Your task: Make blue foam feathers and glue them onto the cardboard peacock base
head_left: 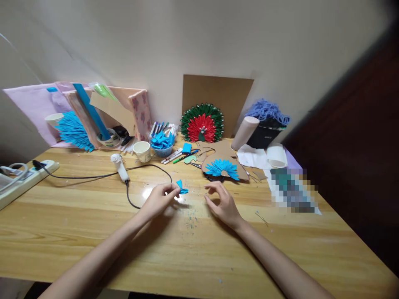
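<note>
Between the thumb and fingers of my left hand is a small folded piece of blue ribbon, held just above the table. My right hand hovers a short way to the right, fingers curved and apart, with nothing in it. Beyond the right hand lies a cardboard piece bearing a fan of blue ribbon petals. A white glue gun stands left of my left hand, its black cord running behind and beside that hand. Farther back, a bowl of blue ribbon pieces sits near the markers.
A paper cup stands by the bowl. At the back, a red and green ribbon peacock leans on a cardboard sheet. A power strip lies at the left edge; a paper roll and bluish yarn are at right.
</note>
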The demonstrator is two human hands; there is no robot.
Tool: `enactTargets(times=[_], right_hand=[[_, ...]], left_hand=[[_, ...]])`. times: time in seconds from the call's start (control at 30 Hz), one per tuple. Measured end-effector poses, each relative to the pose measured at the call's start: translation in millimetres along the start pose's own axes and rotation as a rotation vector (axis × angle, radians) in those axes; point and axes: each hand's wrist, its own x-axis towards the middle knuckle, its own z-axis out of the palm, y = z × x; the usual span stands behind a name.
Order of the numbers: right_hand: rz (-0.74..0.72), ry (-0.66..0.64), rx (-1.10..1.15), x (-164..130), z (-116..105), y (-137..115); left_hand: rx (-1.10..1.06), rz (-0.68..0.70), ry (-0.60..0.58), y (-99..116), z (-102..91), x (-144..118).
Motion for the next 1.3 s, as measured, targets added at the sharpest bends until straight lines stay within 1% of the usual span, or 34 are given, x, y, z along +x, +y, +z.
enactTargets(times=[0.07, 0.13, 0.17, 0.2, 0.27, 0.3, 0.33, 0.37, 0.4, 0.43, 0.47, 0.53, 0.6, 0.63, 0.67, 0.73, 0.8, 0.9, 0.97, 1.0, 1.13, 1.2, 1.3], right_hand=[[0.040, -0.001, 0.020, 2, 1, -2], [0.065, -0.082, 0.071, 9, 8, -7], [0.073, -0.147, 0.106, 16, 15, -11], [0.075, -0.218, 0.137, 25, 24, -16], [0.064, -0.346, 0.178, 49, 51, -30], [0.051, -0.401, 0.190, 64, 69, -39], [0.040, -0.428, 0.200, 79, 90, -49], [0.028, -0.438, 0.204, 95, 112, -59], [0.012, -0.423, 0.187, 111, 135, -69], [-0.008, -0.389, 0.151, 126, 158, -78], [-0.018, -0.358, 0.112, 140, 181, -86], [0.013, -0.356, 0.084, 161, 220, -98], [0.033, -0.380, 0.107, 171, 247, -103], [0.037, -0.387, 0.117, 173, 253, -102], [0.040, -0.386, 0.124, 172, 255, -101], [0.048, -0.365, 0.147, 164, 246, -96], [0.074, -0.315, 0.230, 152, 225, -90], [0.122, -0.335, 0.327, 130, 188, -82], [0.138, -0.327, 0.389, 116, 172, -77], [0.144, -0.331, 0.398, 111, 167, -74], [0.128, -0.429, 0.373, 96, 166, -68], [0.111, -0.450, 0.355, 94, 167, -68], [0.095, -0.469, 0.317, 93, 167, -69]], left_hand=[[0.024, -0.013, 0.010, -2, -29.0, -14], [0.011, -0.036, 0.060, -11, -62.9, -33], [0.005, -0.058, 0.125, -19, -80.6, -43], [-0.005, -0.073, 0.226, -28, -98.4, -52], [-0.041, -0.132, 0.507, -49, -132.9, -63], [-0.056, -0.152, 0.627, -59, -149.1, -65], [-0.070, -0.159, 0.726, -70, -164.3, -63], [-0.089, -0.157, 0.794, -79, -177.9, -59], [-0.115, -0.157, 0.816, -87, -189.6, -53], [-0.140, -0.153, 0.804, -94, -199.1, -45], [-0.156, -0.161, 0.760, -101, -206.1, -37], [-0.158, -0.188, 0.740, -114, -212.3, -22], [-0.153, -0.212, 0.754, -128, -209.9, -12], [-0.149, -0.225, 0.762, -134, -206.7, -9], [-0.143, -0.236, 0.768, -140, -203.1, -8], [-0.133, -0.243, 0.770, -148, -196.6, -7], [-0.125, -0.242, 0.764, -148, -192.5, -10], [-0.118, -0.212, 0.745, -140, -187.8, -13], [-0.121, -0.188, 0.718, -133, -182.9, -14], [-0.123, -0.184, 0.696, -130, -179.6, -14], [-0.139, -0.229, 0.621, -126, -165.5, -12], [-0.133, -0.241, 0.608, -126, -160.7, -11], [-0.086, -0.208, 0.615, -126, -157.4, -10]])
